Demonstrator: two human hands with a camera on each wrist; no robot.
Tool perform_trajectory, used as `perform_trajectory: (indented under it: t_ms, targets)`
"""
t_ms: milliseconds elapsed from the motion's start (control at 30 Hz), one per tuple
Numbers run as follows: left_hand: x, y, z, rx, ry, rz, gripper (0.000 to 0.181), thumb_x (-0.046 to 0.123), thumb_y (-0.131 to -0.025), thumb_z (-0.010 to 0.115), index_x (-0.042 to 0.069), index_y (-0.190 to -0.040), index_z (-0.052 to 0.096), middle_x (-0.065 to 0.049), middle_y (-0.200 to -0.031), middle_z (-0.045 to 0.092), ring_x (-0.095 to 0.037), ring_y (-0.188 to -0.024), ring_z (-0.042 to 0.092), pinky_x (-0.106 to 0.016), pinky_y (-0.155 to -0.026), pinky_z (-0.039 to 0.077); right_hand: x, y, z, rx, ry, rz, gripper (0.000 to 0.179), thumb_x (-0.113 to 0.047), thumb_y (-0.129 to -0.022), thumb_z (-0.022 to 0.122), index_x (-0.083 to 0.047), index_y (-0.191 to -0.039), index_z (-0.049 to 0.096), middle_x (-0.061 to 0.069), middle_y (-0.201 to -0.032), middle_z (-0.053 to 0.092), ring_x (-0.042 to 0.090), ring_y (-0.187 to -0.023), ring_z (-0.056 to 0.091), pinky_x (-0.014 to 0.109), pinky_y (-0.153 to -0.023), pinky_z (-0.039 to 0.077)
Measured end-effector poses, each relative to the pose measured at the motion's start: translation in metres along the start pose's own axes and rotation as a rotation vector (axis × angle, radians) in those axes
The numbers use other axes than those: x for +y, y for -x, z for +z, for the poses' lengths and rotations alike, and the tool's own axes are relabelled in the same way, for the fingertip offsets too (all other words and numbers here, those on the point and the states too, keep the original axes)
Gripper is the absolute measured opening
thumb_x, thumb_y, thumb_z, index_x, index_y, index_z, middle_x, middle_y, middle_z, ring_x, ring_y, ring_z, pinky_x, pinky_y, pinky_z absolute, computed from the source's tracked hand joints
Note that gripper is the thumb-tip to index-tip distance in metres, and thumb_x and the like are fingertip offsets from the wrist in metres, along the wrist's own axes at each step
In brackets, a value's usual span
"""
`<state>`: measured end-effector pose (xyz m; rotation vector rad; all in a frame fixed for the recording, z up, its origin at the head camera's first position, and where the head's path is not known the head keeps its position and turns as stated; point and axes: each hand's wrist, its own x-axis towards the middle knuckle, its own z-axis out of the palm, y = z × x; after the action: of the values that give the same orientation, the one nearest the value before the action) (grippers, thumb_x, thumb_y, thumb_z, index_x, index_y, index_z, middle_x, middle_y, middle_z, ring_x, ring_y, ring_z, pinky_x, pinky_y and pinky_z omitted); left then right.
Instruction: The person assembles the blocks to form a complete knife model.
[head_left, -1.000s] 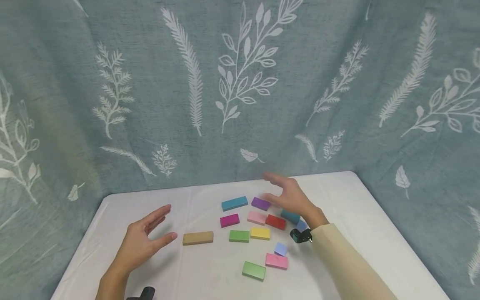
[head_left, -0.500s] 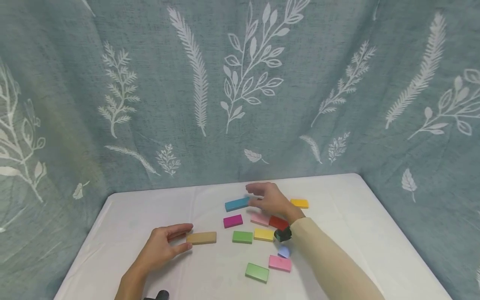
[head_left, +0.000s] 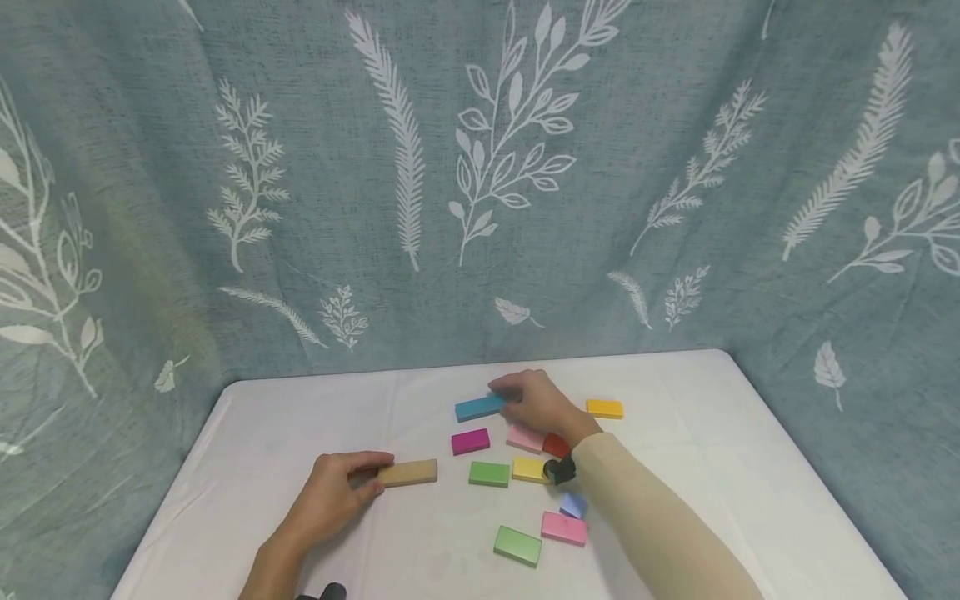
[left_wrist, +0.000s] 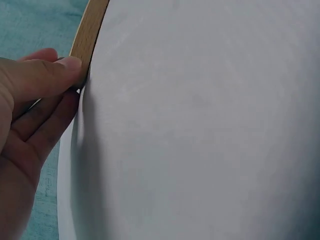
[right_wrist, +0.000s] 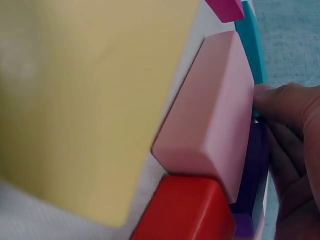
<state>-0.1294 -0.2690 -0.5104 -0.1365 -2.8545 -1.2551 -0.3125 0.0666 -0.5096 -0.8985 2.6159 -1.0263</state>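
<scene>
My left hand (head_left: 330,500) pinches the left end of a tan wooden block (head_left: 411,472) that lies on the white table. Wood grain shows on this block (left_wrist: 91,37) in the left wrist view, the thumb on its near side. At the back middle, my right hand (head_left: 542,407) grips the right end of a long blue block (head_left: 477,408). The right wrist view has the thumb against the blue block (right_wrist: 251,40). A dark purple block (right_wrist: 253,165) lies close by under that hand, hidden in the head view. Beside it is a light pink block (right_wrist: 210,95).
Around the right arm lie a magenta block (head_left: 470,442), a red block (head_left: 556,446), a yellow block (head_left: 530,470), green blocks (head_left: 489,474), a pink block (head_left: 564,529), a light blue piece (head_left: 573,505) and an orange block (head_left: 604,409). A leaf-patterned curtain (head_left: 420,183) stands behind the table.
My left hand has moved right and closed on the tan block's end. My right hand has come left and down to grip the blue block, uncovering the orange block. The view has shifted slightly.
</scene>
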Motion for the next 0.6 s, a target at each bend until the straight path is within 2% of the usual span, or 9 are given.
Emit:
perform_trajectory:
  t_ms: [133, 267, 367, 500, 600]
  targets:
    - [0.002, 0.004, -0.006, 0.038, 0.001, -0.001, 0.036, -0.003, -0.090, 0.085, 0.009, -0.123, 0.082, -0.006, -0.123, 0.083, -0.030, -0.121, 0.078, -0.046, -0.107, 0.063, -0.008, 0.007, -0.005, 0.039, -0.007, 0.045, 0.041, -0.010, -0.100, 0.078, -0.014, -0.140, 0.075, 0.001, -0.136, 0.078, 0.024, -0.131, 0.072, 0.046, -0.117, 0.059]
    - [0.000, 0.015, -0.022, 0.100, -0.007, 0.011, 0.035, -0.006, -0.089, 0.084, 0.004, -0.123, 0.082, -0.009, -0.121, 0.083, -0.032, -0.118, 0.079, -0.044, -0.104, 0.065, -0.027, 0.019, -0.011, 0.080, -0.064, 0.021, 0.039, -0.010, -0.099, 0.080, -0.011, -0.138, 0.076, 0.002, -0.134, 0.079, 0.024, -0.126, 0.075, 0.045, -0.113, 0.062]
    - [-0.005, 0.026, -0.038, 0.149, -0.025, 0.004, 0.036, -0.007, -0.089, 0.084, 0.002, -0.123, 0.081, -0.010, -0.121, 0.083, -0.029, -0.114, 0.080, -0.028, -0.099, 0.066, -0.046, 0.031, -0.009, 0.084, -0.114, -0.017, 0.038, -0.012, -0.100, 0.079, -0.010, -0.138, 0.076, 0.002, -0.135, 0.079, 0.025, -0.127, 0.075, 0.047, -0.112, 0.062]
    - [-0.014, 0.041, -0.055, 0.222, -0.018, -0.011, 0.037, -0.009, -0.087, 0.085, 0.001, -0.123, 0.081, -0.013, -0.121, 0.083, -0.006, -0.107, 0.079, -0.006, -0.089, 0.058, -0.069, 0.046, 0.010, 0.083, -0.206, -0.028, 0.038, -0.013, -0.099, 0.081, -0.012, -0.137, 0.077, 0.000, -0.134, 0.079, 0.023, -0.126, 0.075, 0.047, -0.111, 0.062]
    - [-0.021, 0.050, -0.062, 0.268, -0.002, -0.014, 0.038, -0.012, -0.084, 0.086, -0.001, -0.121, 0.081, -0.018, -0.119, 0.082, 0.010, -0.103, 0.072, -0.002, -0.084, 0.056, -0.081, 0.052, 0.033, 0.090, -0.282, -0.021, 0.038, -0.011, -0.095, 0.085, -0.011, -0.133, 0.079, 0.000, -0.129, 0.081, 0.019, -0.118, 0.078, 0.040, -0.106, 0.065]
